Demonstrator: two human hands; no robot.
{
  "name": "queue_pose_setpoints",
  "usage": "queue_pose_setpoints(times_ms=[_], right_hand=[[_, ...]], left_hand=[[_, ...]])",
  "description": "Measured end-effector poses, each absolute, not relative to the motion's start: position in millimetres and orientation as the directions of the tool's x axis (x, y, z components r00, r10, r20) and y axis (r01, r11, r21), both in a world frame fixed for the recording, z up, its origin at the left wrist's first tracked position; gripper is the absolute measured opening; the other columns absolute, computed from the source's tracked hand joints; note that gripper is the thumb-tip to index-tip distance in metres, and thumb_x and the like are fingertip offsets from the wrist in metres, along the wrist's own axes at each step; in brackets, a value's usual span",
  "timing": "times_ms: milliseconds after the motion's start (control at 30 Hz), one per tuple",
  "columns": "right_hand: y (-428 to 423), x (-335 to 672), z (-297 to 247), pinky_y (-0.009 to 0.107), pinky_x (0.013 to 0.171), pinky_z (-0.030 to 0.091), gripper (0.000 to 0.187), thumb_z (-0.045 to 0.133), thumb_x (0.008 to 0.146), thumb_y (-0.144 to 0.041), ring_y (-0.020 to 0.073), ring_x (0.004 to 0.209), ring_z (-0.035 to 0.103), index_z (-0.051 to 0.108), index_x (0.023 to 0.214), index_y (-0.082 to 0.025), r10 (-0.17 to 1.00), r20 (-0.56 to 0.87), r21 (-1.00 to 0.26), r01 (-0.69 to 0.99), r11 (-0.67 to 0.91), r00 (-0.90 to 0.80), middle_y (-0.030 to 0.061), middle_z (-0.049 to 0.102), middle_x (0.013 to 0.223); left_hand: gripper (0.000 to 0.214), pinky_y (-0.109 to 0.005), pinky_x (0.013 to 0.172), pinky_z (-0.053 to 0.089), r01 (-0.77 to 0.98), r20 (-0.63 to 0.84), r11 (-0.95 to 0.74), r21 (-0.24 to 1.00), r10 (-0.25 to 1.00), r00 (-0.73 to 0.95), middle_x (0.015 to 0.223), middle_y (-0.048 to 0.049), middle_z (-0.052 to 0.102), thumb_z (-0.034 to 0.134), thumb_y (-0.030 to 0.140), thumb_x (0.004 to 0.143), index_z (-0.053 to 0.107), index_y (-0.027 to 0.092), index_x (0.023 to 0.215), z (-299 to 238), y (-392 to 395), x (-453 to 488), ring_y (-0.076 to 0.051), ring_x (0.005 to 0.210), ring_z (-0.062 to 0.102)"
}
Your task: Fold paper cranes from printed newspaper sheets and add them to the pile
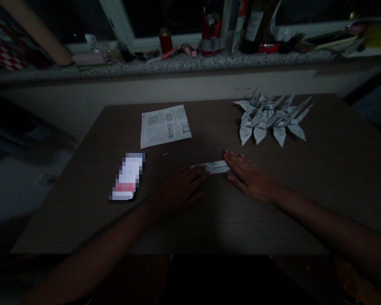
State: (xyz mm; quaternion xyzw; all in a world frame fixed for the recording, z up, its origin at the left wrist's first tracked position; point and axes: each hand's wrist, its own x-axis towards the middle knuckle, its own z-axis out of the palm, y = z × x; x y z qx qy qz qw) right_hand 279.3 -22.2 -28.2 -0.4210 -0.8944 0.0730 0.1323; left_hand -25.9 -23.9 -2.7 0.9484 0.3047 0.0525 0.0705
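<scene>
A narrow folded strip of printed paper [217,167] lies flat on the table between my two hands. The fingers of my left hand [186,186] rest stretched out over its left end. My right hand [246,176] lies flat across the right end, fingers extended and a little apart. Both ends of the strip are hidden beneath the fingers. Beyond my right hand stands a cluster of several folded paper cranes [269,118], made from similar printed paper. A printed sheet [166,126] lies flat beyond my left hand.
A phone [128,176] with a lit screen lies left of my left hand. The brown table [228,228] meets a wall below a granite windowsill [184,63]. On the sill stand a red can [211,36], a dark bottle [253,27], a small red jar [165,41] and assorted clutter.
</scene>
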Motion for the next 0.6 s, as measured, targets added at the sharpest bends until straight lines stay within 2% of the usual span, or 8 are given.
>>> queue_pose_setpoints(times_ms=[167,267,367,433,533,600], right_hand=[[-23.8,289.7,-31.5,0.055,0.127,0.03,0.074,0.036,0.111,-0.047,0.0274,0.158,0.026,-0.002,0.169,-0.023,0.795,0.179,-0.215,0.766,0.606,-0.579,0.0155,0.025,0.172],[-23.5,286.4,-27.6,0.056,0.127,0.03,0.071,0.036,0.111,-0.045,0.0279,0.158,0.028,0.005,0.169,-0.021,0.8,0.182,-0.214,0.771,0.6,-0.572,0.016,0.029,0.171],[-21.4,280.6,-16.0,0.059,0.127,0.029,0.066,0.041,0.109,-0.042,0.0308,0.157,0.03,0.021,0.168,-0.02,0.798,0.219,-0.219,0.769,0.601,-0.562,0.0154,0.034,0.169],[-19.5,276.4,-8.2,0.056,0.127,0.031,0.06,0.049,0.107,-0.037,0.0309,0.155,0.036,0.036,0.163,-0.019,0.774,0.267,-0.248,0.736,0.63,-0.573,0.0153,0.041,0.166],[-16.8,272.2,-5.4,0.054,0.12,0.044,0.045,0.054,0.105,-0.031,0.031,0.145,0.052,0.056,0.148,-0.019,0.754,0.313,-0.309,0.688,0.656,-0.578,0.0155,0.055,0.156],[-14.7,272.3,-10.0,0.053,0.114,0.05,0.038,0.055,0.104,-0.029,0.0318,0.138,0.059,0.063,0.14,-0.019,0.749,0.327,-0.335,0.67,0.662,-0.576,0.0157,0.061,0.15]], left_hand=[[0.06,-0.049,0.123,0.035,0.581,0.051,-0.796,0.171,0.596,0.801,0.164,-0.0132,0.043,0.041,0.053,0.109,0.039,0.021,0.16,-1.9,-21.2,-25.3,-0.03,0.151,0.041],[0.057,-0.049,0.121,0.038,0.578,0.048,-0.796,0.179,0.594,0.803,0.163,-0.0132,0.044,0.042,0.051,0.109,0.042,0.021,0.158,0.5,-20.2,-24.3,-0.03,0.149,0.043],[0.053,-0.05,0.119,0.04,0.578,0.062,-0.796,0.182,0.596,0.801,0.161,-0.0137,0.046,0.042,0.049,0.11,0.046,0.021,0.155,3.8,-18.6,-20.8,-0.031,0.147,0.045],[0.051,-0.05,0.118,0.04,0.575,0.071,-0.797,0.185,0.594,0.801,0.159,-0.0143,0.048,0.042,0.047,0.109,0.049,0.021,0.153,5.7,-16.1,-15.6,-0.032,0.146,0.047],[0.049,-0.05,0.116,0.042,0.558,0.073,-0.808,0.191,0.578,0.812,0.154,-0.0151,0.053,0.045,0.045,0.109,0.05,0.02,0.151,7.3,-9.5,-4.3,-0.032,0.142,0.05],[0.046,-0.049,0.113,0.044,0.541,0.098,-0.812,0.219,0.57,0.816,0.15,-0.0143,0.056,0.048,0.042,0.108,0.051,0.021,0.149,7.5,-3.9,3.5,-0.031,0.138,0.053]])
